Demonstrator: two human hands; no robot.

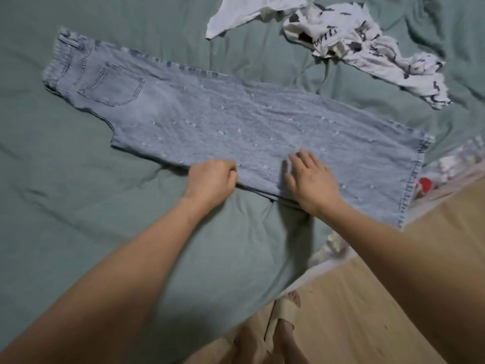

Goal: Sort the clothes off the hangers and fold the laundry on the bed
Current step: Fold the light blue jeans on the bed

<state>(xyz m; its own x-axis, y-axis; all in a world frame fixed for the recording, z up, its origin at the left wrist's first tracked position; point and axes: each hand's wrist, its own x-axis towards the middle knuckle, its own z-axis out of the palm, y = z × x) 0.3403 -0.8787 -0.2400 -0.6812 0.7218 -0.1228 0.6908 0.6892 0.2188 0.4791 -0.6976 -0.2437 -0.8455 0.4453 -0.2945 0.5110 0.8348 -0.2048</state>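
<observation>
Bed (78, 206) fills most of the view, covered in a wrinkled grey-green sheet. Wood floor (380, 298) shows at the lower right, past the bed's corner.

Jeans (236, 119): light blue denim, laid flat across the middle of the bed, folded lengthwise with one leg over the other. Waistband and back pocket at far left, hems at right, reaching the bed's edge.

Patterned garment (372, 48): white with dark print, crumpled at the top right, apart from the jeans. White garment (236, 14): bunched just left of it at the top edge, partly out of frame.

Left hand (212, 179): fingers curled round the near edge of the jeans, gripping the fabric mid-leg.
Right hand (312, 179): palm down on the denim just beside the left, fingers straight and slightly spread, pressing flat.

Foot in a pale slipper (282, 315) on the floor at the bottom centre, near the bed corner.
</observation>
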